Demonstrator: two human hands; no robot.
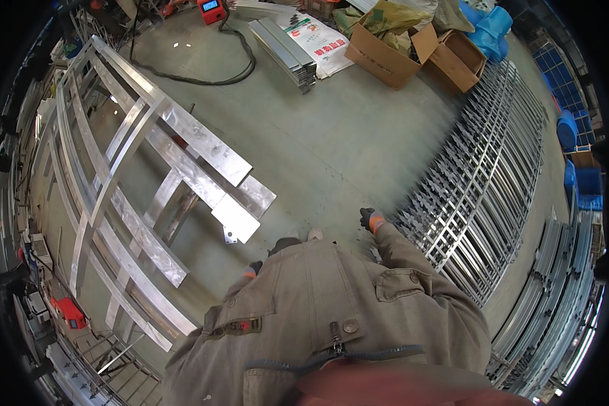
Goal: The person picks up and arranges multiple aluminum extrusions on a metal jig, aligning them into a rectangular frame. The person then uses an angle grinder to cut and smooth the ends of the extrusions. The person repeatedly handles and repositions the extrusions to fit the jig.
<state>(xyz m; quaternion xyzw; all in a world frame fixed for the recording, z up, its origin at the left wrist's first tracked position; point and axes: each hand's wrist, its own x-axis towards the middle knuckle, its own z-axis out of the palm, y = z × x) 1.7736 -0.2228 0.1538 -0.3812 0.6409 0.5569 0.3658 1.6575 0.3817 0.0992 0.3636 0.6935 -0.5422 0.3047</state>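
Observation:
My right hand (370, 220), in a dark glove with an orange cuff, is held out ahead of my body. Its fingers look curled in, and nothing shows in them. Nearest to it are the pointed tips of a stack of metal fence panels (477, 176) on the right. Low at my left side, my left hand (253, 268) wears the same kind of glove. My sleeve and jacket hide most of it, so its fingers cannot be made out. Left of it stands a frame of wide, shiny metal beams (176, 159), apart from the hand.
Cardboard boxes (384, 59) and a bundle of metal channels (282, 51) lie at the far side. A black cable (210, 82) runs from a red machine (212, 10) across the floor. Long metal profiles (545, 291) are piled at the right; another red machine (69, 312) stands at lower left.

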